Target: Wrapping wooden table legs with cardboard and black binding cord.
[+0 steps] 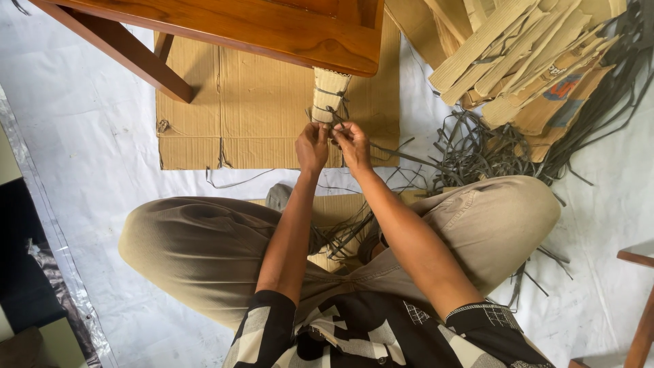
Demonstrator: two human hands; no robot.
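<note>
A white sheet [88, 157] covered the floor, cardboard [245, 102] upper centre, strips [524, 54] upper right. Under the table [272, 27], both hands, left [312, 146] and right [352, 144], pinched closed on strapping around a wrapped leg [329, 95].

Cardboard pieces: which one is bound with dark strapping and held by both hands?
The corrugated cardboard wrap around the wooden table's leg, at both hands; the other cardboard lies flat or stacked, untied.
</note>
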